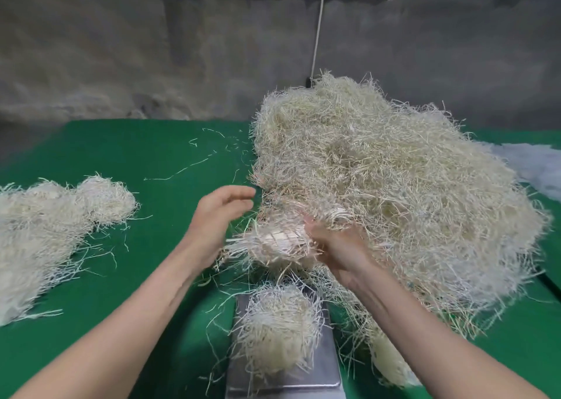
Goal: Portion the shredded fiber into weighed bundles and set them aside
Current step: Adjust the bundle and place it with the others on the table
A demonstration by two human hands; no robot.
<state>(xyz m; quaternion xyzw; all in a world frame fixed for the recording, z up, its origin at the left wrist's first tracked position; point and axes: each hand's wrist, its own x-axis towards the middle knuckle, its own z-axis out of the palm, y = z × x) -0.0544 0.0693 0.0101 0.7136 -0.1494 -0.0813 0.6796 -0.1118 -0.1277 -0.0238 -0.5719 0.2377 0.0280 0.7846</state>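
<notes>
fingers of the left hand are spread and slightly curled, holding nothing, palm turned toward the fiber. from my remote seat i read that hand as hovering just beside the near-left edge of the big pile, close to it, contact unclear.

right hand is pushed into the pile's front edge, fingers curled around a tuft of pale strands. the tuft sticks out to the left of that hand, between the two hands, above the table. fingertips are buried in strands, so i cannot tell how tight the grasp is, only that it is closed on fiber.

big pile of shredded fiber fills the right half of the green table, heaped high and loose, strands trailing over its near edge.

scale, a metal platform, sits at the near centre between the forearms. a small rounded bundle rests on it, strands hanging over the platform edges. no display readable from this view.

set-aside bundles lie at the far left of the table, several clumps touching each other, well apart from the main pile.

loose single strands are scattered on the green surface between the two heaps. grey wall behind, with a thin cord running down it to behind the pile.
</notes>
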